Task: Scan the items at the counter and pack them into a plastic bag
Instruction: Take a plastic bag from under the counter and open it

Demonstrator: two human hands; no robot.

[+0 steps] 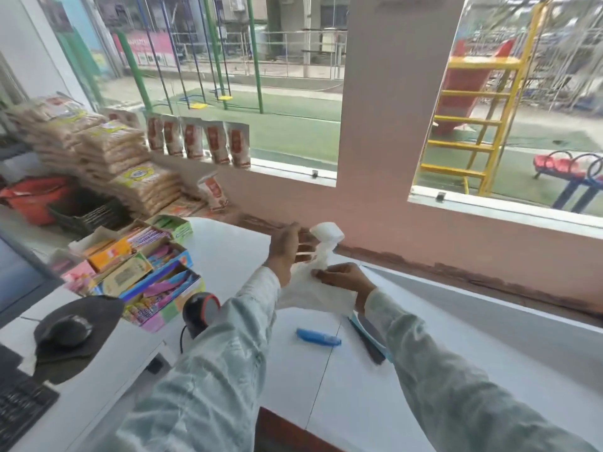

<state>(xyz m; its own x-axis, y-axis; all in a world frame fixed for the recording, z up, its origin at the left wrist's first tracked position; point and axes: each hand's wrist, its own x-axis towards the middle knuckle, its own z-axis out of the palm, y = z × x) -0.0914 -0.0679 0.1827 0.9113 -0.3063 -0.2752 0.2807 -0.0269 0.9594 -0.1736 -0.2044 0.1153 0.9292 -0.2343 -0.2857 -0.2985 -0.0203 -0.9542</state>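
A thin white plastic bag (321,288) is held above the white counter (235,252). My left hand (287,247) is raised with its fingers spread through the bag's stretched handle loops. My right hand (346,278) pinches the bag's crumpled body from the right. A blue tube-shaped item (318,337) lies on the counter below the bag. A dark flat item with a blue edge (367,340) lies beside it, partly under my right sleeve. The black and red barcode scanner (200,309) stands left of my left forearm.
Open boxes of sweets and gum (143,272) crowd the counter's left side. Stacked snack packets (107,158) and hanging pouches (195,141) line the window behind. A mouse on a pad (70,332), a keyboard (19,409) and a monitor edge (16,275) sit at left.
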